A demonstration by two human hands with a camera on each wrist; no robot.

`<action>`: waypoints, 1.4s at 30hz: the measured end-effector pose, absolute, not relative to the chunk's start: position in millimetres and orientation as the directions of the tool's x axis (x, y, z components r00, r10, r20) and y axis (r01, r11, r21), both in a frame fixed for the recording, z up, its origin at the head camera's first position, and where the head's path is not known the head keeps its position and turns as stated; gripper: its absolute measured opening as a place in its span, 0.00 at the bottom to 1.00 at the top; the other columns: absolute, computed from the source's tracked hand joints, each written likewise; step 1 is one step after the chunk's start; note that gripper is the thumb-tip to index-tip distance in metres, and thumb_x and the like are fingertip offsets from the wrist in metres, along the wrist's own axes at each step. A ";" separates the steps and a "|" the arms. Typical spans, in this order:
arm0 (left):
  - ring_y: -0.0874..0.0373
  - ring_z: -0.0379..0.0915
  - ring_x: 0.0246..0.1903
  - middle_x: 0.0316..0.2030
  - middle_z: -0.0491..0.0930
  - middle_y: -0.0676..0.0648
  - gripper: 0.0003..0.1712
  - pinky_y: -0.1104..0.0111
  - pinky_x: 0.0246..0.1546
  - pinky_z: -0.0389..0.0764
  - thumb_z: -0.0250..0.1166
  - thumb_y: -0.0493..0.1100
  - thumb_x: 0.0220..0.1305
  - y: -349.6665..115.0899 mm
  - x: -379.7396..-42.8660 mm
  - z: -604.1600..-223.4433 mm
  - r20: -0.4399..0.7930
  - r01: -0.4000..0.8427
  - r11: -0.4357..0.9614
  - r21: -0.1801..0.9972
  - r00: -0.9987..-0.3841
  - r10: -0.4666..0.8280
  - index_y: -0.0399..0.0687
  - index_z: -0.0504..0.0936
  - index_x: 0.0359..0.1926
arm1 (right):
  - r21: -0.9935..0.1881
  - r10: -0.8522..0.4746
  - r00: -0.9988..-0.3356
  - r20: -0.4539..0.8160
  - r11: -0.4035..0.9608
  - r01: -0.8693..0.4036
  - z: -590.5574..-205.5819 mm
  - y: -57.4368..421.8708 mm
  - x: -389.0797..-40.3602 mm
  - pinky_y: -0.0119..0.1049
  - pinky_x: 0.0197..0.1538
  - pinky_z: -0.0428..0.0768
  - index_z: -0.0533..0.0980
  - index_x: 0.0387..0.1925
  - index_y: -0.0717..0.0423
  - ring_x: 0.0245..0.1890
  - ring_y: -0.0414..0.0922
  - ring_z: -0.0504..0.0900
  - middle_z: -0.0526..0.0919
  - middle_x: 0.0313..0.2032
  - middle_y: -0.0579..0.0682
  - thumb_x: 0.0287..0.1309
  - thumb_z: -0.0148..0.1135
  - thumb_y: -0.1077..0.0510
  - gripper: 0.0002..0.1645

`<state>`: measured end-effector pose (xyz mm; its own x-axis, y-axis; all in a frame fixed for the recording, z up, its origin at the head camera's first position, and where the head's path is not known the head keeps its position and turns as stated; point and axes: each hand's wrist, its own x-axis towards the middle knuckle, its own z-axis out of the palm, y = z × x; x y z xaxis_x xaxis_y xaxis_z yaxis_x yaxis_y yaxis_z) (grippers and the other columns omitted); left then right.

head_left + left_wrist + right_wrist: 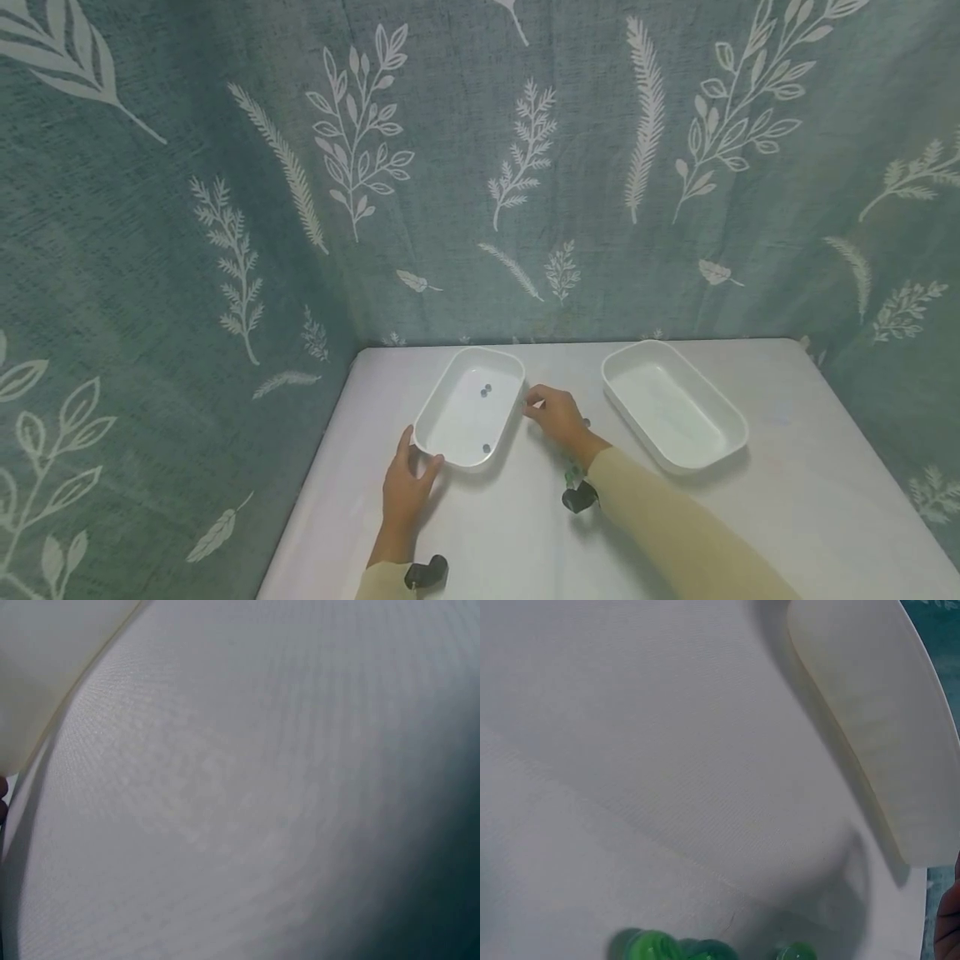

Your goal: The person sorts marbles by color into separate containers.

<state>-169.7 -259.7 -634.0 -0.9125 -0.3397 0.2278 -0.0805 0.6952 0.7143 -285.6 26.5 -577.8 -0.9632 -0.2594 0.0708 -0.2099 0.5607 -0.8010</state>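
Note:
A white tray on the left of the table holds three small grey-looking marbles. At its near left corner my left hand touches the wall, fingers along the side and thumb on the near edge. Beside the tray's right rim is my right hand, fingers bent and fingertips close together. Anything between those fingertips is too small to tell. Behind that hand, a marble lies on the table. Green marbles show at the bottom of the right wrist view.
A second white tray stands to the right on the white table, with no marbles visible inside. A green leaf-patterned cloth hangs behind and at the sides. Dark wrist cameras sit below both hands.

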 end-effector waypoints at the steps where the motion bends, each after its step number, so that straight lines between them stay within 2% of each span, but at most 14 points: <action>1: 0.41 0.60 0.66 0.66 0.68 0.41 0.51 0.41 0.64 0.59 0.69 0.64 0.55 -259.7 -170.2 -634.5 0.233 -0.076 0.698 0.712 -0.912 -0.337 0.51 0.58 0.74 | -0.798 -0.259 -0.963 0.077 0.563 -0.215 -576.9 25.5 -286.4 0.33 0.34 0.79 0.80 0.43 0.48 0.32 0.38 0.78 0.83 0.39 0.42 0.60 0.66 0.54 0.09; 8: 0.45 0.58 0.68 0.68 0.66 0.45 0.51 0.43 0.66 0.57 0.67 0.65 0.57 -257.4 -170.2 -636.3 0.228 -0.066 0.679 0.731 -0.915 -0.333 0.56 0.56 0.75 | -0.818 -0.240 -0.966 0.098 0.534 -0.215 -567.5 18.0 -288.4 0.34 0.33 0.80 0.80 0.46 0.52 0.32 0.40 0.78 0.83 0.39 0.44 0.61 0.65 0.55 0.12; 16: 0.46 0.57 0.69 0.69 0.65 0.47 0.50 0.43 0.66 0.57 0.68 0.64 0.57 -253.5 -168.3 -638.0 0.199 -0.095 0.664 0.741 -0.914 -0.354 0.58 0.56 0.75 | -0.842 -0.194 -0.975 0.105 0.505 -0.191 -566.6 12.8 -290.5 0.35 0.33 0.79 0.81 0.45 0.53 0.29 0.40 0.76 0.82 0.37 0.44 0.61 0.65 0.55 0.12; 24: 0.46 0.57 0.68 0.68 0.65 0.46 0.50 0.44 0.66 0.58 0.67 0.64 0.57 -252.0 -166.2 -636.0 0.195 -0.094 0.669 0.737 -0.918 -0.344 0.56 0.56 0.75 | -0.854 -0.173 -0.975 0.139 0.477 -0.206 -565.8 9.8 -292.6 0.37 0.34 0.78 0.81 0.44 0.56 0.28 0.42 0.76 0.81 0.34 0.45 0.59 0.66 0.59 0.11; 31: 0.45 0.59 0.67 0.68 0.67 0.46 0.50 0.43 0.64 0.60 0.67 0.65 0.56 -253.7 -165.2 -633.9 0.223 -0.080 0.682 0.727 -0.912 -0.345 0.57 0.57 0.74 | -0.852 -0.165 -0.979 0.118 0.489 -0.185 -565.0 5.2 -294.8 0.38 0.36 0.79 0.80 0.47 0.57 0.31 0.42 0.77 0.81 0.36 0.46 0.60 0.64 0.59 0.14; 42: 0.46 0.58 0.68 0.68 0.66 0.46 0.51 0.43 0.65 0.58 0.67 0.66 0.56 -255.4 -164.9 -631.2 0.213 -0.090 0.686 0.722 -0.915 -0.343 0.57 0.56 0.75 | -0.841 -0.167 -0.978 0.127 0.505 -0.195 -572.5 7.3 -293.2 0.38 0.38 0.79 0.81 0.46 0.56 0.32 0.42 0.77 0.82 0.36 0.45 0.60 0.65 0.58 0.12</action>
<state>-164.9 -255.4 -631.2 -0.9149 -0.3431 0.2127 -0.0896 0.6863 0.7218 -293.2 7.3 -572.5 -0.9778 -0.1673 0.1265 -0.1952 0.5046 -0.8410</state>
